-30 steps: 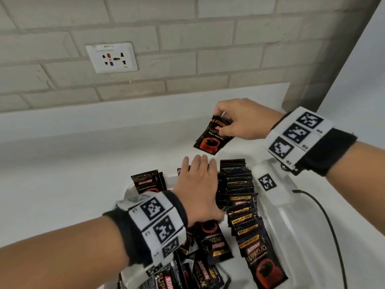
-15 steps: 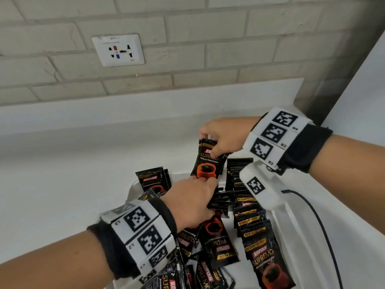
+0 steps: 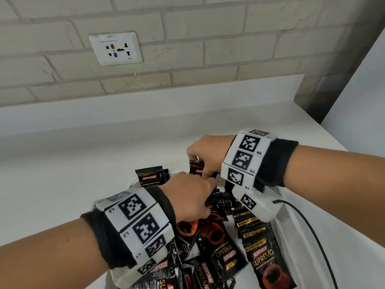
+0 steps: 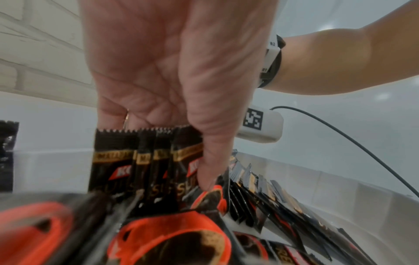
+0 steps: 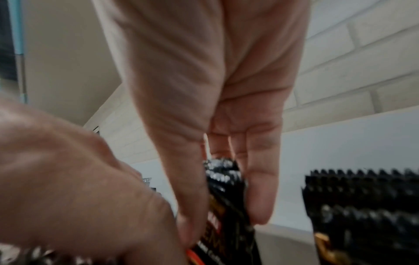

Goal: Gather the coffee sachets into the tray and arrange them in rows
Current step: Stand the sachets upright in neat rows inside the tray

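Note:
A white tray (image 3: 291, 236) holds black Kopiko coffee sachets. A tidy overlapping row (image 3: 256, 236) runs along its right side, and a loose pile (image 3: 210, 255) fills the near left. My left hand (image 3: 200, 190) grips a small upright bunch of sachets (image 4: 145, 161), thumb in front and fingers behind. Just beyond it, my right hand (image 3: 205, 158) pinches one sachet (image 5: 226, 206) between thumb and fingers and holds it against the far end of that bunch. Another sachet (image 3: 151, 178) stands at the tray's far left corner.
The tray sits on a white counter (image 3: 73, 184) below a brick wall with a socket plate (image 3: 115, 47). A black cable (image 3: 308, 226) trails from my right wrist over the tray's right side. A white wall (image 3: 364, 80) closes in on the right.
My right hand has come down and toward me with its sachet, from above the tray to the bunch. My left hand went from lying flat to gripping upright sachets.

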Available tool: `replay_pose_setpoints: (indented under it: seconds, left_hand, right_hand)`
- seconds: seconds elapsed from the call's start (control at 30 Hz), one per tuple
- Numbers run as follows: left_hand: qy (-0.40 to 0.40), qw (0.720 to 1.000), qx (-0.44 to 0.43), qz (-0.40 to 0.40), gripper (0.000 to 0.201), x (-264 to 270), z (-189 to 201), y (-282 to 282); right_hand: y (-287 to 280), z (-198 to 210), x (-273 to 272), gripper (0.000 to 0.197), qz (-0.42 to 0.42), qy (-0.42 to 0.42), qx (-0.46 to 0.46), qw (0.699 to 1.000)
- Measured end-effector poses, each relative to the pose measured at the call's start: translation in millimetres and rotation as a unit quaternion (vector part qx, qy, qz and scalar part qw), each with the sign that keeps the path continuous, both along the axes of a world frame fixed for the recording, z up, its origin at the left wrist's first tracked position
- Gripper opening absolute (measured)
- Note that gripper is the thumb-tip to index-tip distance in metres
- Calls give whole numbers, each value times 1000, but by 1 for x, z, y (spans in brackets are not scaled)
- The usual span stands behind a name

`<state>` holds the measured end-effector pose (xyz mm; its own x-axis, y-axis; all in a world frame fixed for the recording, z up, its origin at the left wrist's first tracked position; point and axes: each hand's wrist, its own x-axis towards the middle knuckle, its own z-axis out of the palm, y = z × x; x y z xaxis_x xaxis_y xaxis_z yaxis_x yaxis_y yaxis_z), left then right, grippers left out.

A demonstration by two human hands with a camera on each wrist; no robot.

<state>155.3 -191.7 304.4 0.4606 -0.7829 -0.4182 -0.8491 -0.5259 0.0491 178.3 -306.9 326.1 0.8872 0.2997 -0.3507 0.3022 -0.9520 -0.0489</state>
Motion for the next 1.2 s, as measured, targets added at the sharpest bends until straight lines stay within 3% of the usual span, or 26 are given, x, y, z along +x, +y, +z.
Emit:
replay_pose_setpoints:
  seconds: [0.2,0.37,0.47,0.6,0.77,0.97,1.2]
  left_hand:
    - [12,996,-76,55,68,9,0,2]
    - [-34,989,-119,80,83,13,-4,3]
    - [-53,983,-149,91,89,13,-6,6]
    - [-60,979,-176,87,96,13,-6,8]
    - [-119,983,-131,-49,96,12,-10,6]
    - [-150,987,-25,-59,93,11,-18,1]
    - [-127,988,-80,-41,103,6,4,-2]
  right_hand:
    - [-29,14,1,51,-99,-4,87,991]
    - [-48,45,-32,26,-170,-92,206,959]
    - [-50,51,-78,15,-192,-64,265,943]
    - [-37,21,-147,14,-181,42,276,943]
    - [-14,-12,-200,20,-181,85,275,940]
    - [-18,-16,-228,12,-273,39,298,914]
    - [-12,-21,-242,15,-292,36,305,906]
